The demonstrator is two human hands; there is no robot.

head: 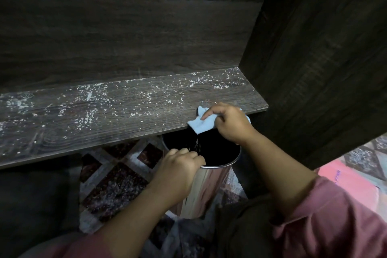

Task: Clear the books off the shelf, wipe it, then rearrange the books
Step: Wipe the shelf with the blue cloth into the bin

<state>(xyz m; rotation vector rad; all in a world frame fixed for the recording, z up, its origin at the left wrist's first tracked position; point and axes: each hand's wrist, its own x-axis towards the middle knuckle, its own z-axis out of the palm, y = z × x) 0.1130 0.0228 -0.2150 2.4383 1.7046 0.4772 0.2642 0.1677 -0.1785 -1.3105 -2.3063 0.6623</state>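
- The right hand [227, 123] grips a bunched light-blue cloth [199, 124] at the front lip of the shelf [104, 115]. Its forefinger lies stretched along the top of the cloth and the other fingers are curled round it. Part of the cloth hangs past the edge.
- The left hand [178, 165] is clamped on the near rim of a steel bin [209, 190], fingers hooked over the lip. The two hands are apart, one above the other.
- The bin sits tucked under the shelf edge directly below the cloth, most likely so that swept dirt drops in rather than onto the floor [117, 184]. A few pale specks [195, 144] show against its dark mouth.
- The cloth is near the right end of the shelf, close to the dark side panel [314, 69].
- White crumbs [88, 98] are scattered over the rest of the board, thickest along the back and at the left, so by my judgement the wiping is only partly done.
- No books stand on the shelf. A pink flat thing [335, 176] lies on the floor at the right; it may be a book, but the view is too poor to say.
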